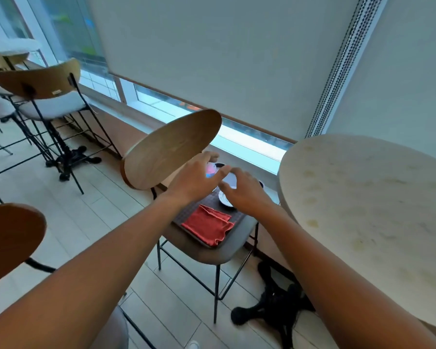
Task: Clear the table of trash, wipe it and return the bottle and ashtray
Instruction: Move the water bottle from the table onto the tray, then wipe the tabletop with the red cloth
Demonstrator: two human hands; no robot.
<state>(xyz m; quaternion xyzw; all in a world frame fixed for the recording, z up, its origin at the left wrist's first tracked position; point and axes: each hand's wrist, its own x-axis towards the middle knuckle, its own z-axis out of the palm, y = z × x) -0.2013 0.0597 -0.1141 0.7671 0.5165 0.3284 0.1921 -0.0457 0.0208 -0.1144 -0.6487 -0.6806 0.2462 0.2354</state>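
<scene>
**Both hands reaching for the items parked on the chair**

The round table [378,210] is filling the right side of the frame, its pale top bare and mottled with faint stains, so the clearing and wiping look done and the return step looks to be the one in hand. Just left of it, at centre, the chair [212,250] is carrying a dark tray [186,212] on its seat, with the wooden backrest tilting up behind. On the near half of the tray a red cloth [208,226] is lying crumpled. Beyond it, mostly hidden by the hands, something white and round [224,197] is sitting on the tray, probably the ashtray, and a blurred pink-and-blue thing [211,170] is showing between the fingers, possibly the bottle; neither is clear enough to call.

To do this well, the person is best off getting a full wrap on each item before lifting, bringing them straight up clear of the backrest, then across to the table without dragging the cloth along.

The left hand [199,182] is reaching in with fingers spread and loosely curved around the coloured thing; whether it is touching yet cannot be told. The right hand [244,195] is hovering palm-down over the white item, fingers apart, gripping nothing that shows.
</scene>
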